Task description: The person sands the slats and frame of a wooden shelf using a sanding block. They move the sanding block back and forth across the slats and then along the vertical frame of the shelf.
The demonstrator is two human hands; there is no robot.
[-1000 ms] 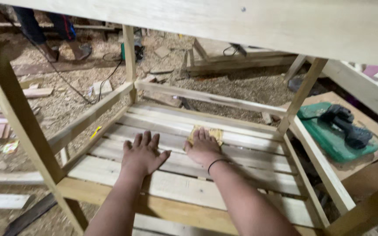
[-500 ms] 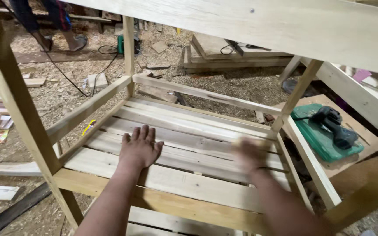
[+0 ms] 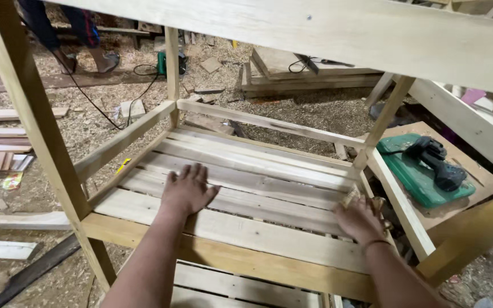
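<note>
The left hand (image 3: 188,190) lies flat with spread fingers on the pale, rough slats (image 3: 246,182) of the wooden frame (image 3: 47,142). At 3 o'clock from it, the right hand (image 3: 362,219) presses a folded tan sandpaper (image 3: 351,197) on the slat end.

- Slatted shelf (image 3: 246,188) of a pale, unfinished wooden frame: its boards are lying flat and parallel with narrow gaps between them, running from the near-left corner post towards the far-right post.
- Sandpaper piece (image 3: 356,197): a small, tan, crumpled sheet is resting on the slats at the shelf's right end, just beside the right rail, partly covered by fingers.
</note>
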